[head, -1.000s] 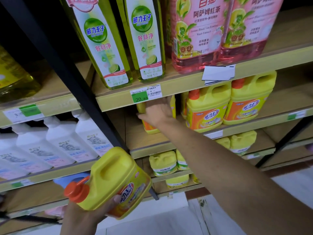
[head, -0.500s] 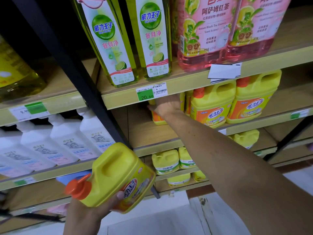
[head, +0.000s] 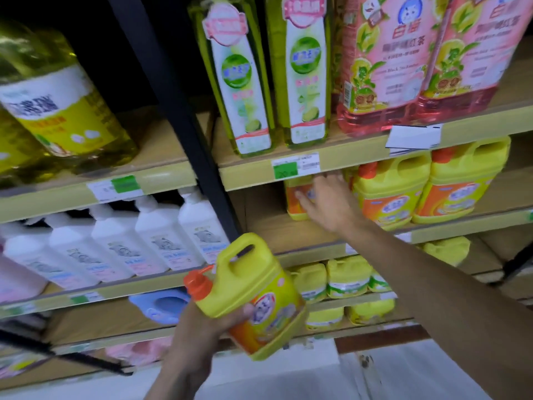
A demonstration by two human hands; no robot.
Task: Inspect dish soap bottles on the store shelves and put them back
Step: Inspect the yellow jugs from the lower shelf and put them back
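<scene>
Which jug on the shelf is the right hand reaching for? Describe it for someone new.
Find the green price tag on the shelf edge right of the black upright. Just beneath stands a yellow-and-orange jug, leftmost of its row and set deeper than its neighbours; the right hand is spread open before it.

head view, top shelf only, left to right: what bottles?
Big yellow bottle → two tall green bottles → two pink bottles.
</scene>
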